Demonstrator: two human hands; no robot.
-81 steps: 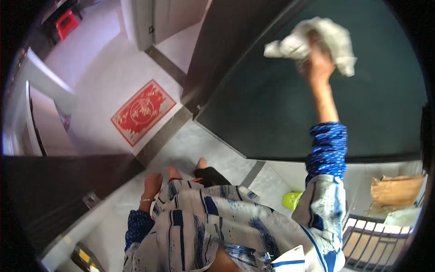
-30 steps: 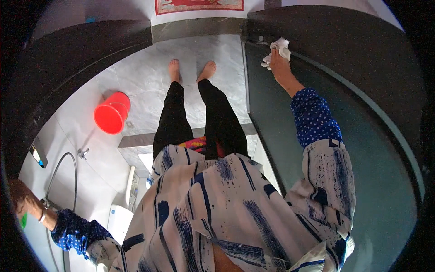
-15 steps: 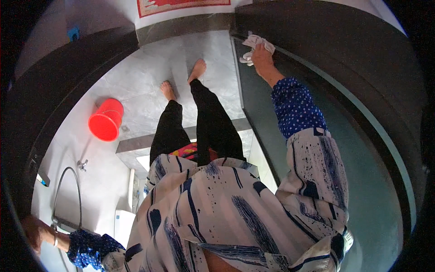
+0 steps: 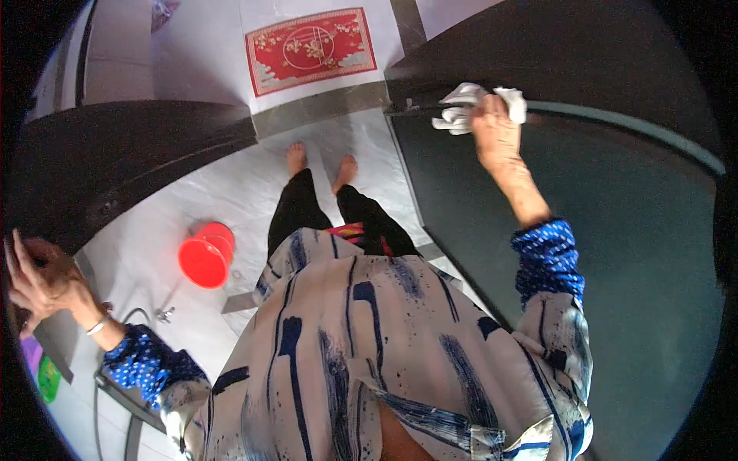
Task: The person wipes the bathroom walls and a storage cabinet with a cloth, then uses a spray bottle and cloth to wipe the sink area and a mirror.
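Cloth shift: since half a second ago, white cloth [image 4: 460, 119] sits farther from the green panel [image 4: 615, 230]'s upper-left corner, along its top edge; left hand shows more fully.
Right hand [image 4: 497, 134]: fingers closed over bunched cloth, at the panel's top edge beside the dark frame [image 4: 600, 58].
Left hand [image 4: 48, 280]: well left of the panel; fingers long and spread, nothing seen in them.
Bare feet [image 4: 297, 157]: left of the panel, on grey floor [image 4: 246, 184].
Red bucket [image 4: 207, 260]: farther left of the panel than the feet, upright.
Red mat [image 4: 311, 50]: beyond the panel's upper-left corner.
Snag risk: loose cloth folds could catch on the panel's edge and pull free; bare soles could slip if the floor is wet, cannot tell.
Hidden: right fingertips under cloth; left-hand contact unclear in shadow; green object [image 4: 49, 378] below it cut off.
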